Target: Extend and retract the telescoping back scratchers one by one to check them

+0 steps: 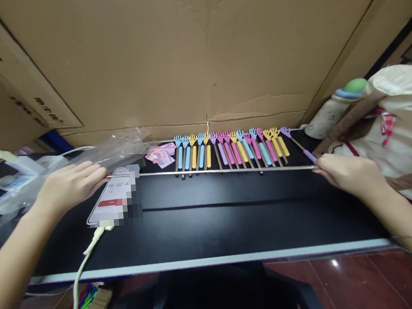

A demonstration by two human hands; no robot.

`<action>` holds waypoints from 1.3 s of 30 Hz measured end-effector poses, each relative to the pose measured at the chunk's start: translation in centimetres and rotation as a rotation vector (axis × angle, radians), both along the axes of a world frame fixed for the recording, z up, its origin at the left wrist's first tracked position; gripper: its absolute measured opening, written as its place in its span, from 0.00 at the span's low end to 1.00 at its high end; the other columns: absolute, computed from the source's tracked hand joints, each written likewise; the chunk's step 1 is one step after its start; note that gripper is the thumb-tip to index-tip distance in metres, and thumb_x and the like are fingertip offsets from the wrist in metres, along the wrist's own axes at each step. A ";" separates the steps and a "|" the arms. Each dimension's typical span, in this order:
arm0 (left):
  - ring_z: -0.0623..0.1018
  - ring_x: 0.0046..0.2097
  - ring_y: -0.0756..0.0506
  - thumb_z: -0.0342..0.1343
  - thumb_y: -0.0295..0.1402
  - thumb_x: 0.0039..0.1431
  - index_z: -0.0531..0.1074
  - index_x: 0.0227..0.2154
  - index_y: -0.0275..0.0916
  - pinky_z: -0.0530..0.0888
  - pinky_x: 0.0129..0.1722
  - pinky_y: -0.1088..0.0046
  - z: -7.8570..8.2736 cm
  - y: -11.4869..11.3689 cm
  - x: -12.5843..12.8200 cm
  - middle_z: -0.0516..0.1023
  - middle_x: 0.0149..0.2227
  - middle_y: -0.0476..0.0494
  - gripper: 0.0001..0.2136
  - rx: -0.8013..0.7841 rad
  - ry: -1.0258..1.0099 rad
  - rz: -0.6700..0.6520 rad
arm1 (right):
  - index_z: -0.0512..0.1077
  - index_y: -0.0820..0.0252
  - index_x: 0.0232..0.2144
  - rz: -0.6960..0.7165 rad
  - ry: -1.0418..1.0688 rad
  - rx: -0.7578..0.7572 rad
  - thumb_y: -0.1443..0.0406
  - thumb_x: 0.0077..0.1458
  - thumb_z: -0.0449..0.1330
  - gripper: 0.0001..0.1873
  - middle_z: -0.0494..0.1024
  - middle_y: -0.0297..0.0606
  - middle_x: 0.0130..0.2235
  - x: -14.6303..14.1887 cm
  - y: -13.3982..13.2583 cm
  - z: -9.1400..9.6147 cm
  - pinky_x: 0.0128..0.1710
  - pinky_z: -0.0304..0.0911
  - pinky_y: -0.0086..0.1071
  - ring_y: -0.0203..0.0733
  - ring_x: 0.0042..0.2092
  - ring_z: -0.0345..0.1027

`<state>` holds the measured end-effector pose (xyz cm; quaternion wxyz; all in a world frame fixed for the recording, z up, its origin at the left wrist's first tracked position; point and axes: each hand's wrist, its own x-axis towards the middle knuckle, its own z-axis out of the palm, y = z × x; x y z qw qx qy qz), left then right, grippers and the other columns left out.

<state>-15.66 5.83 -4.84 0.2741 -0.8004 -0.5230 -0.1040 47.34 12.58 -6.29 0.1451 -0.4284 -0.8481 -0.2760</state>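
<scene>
While a row of pink, blue, yellow and purple back scratchers (pixel 227 153) lies at upper centre, a clear plastic bag (pixel 118 149) and a smartphone (pixel 111 200) crowd the left hand (pixel 74 184) at centre left, with a bottle (pixel 326 116) at upper right. Across the middle of the frame, crossing the row's lower ends, runs a long, thin, straight, silvery rod (pixel 221 171), its left end closed in that hand's fingers and its right end pinched by the right hand (pixel 350 174).
</scene>
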 end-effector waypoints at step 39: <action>0.73 0.35 0.47 0.45 0.34 0.68 0.69 0.34 0.40 0.62 0.28 0.70 0.1 -0.7 19.9 0.74 0.29 0.48 0.10 -0.114 0.013 -0.300 | 0.67 0.58 0.35 0.226 0.006 -0.278 0.59 0.69 0.43 0.16 0.76 0.35 0.30 -18.8 -4.8 0.2 0.23 0.45 0.30 0.34 0.28 0.69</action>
